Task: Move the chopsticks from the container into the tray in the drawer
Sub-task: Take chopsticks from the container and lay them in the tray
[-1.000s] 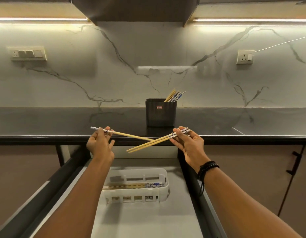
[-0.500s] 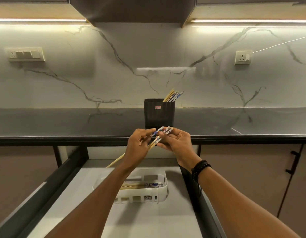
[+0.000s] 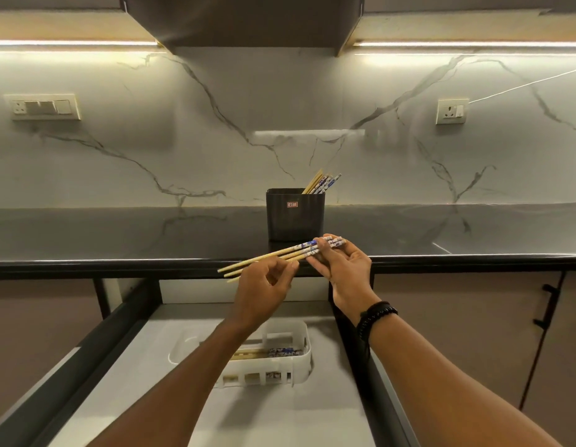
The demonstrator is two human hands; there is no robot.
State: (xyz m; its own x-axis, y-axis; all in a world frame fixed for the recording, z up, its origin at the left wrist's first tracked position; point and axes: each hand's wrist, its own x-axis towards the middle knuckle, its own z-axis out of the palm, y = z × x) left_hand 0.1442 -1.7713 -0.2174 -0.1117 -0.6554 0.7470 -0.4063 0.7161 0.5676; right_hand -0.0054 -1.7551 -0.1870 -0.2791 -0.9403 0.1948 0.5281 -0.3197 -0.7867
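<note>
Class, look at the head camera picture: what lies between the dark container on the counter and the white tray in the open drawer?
In the head view, both hands, left hand and right hand, hold a bundle of chopsticks between the container and the tray.

Both bare forearms reaching forward, hands meeting close together. Left hand [image 3: 261,290] back-up, fingers [image 3: 282,269] curled and pinching lightly from below. Right hand [image 3: 340,269] palm turned inward, fingers [image 3: 322,253] closed in a grip, thumb on top. Black beaded bracelet [image 3: 375,316] around the right wrist.
</note>
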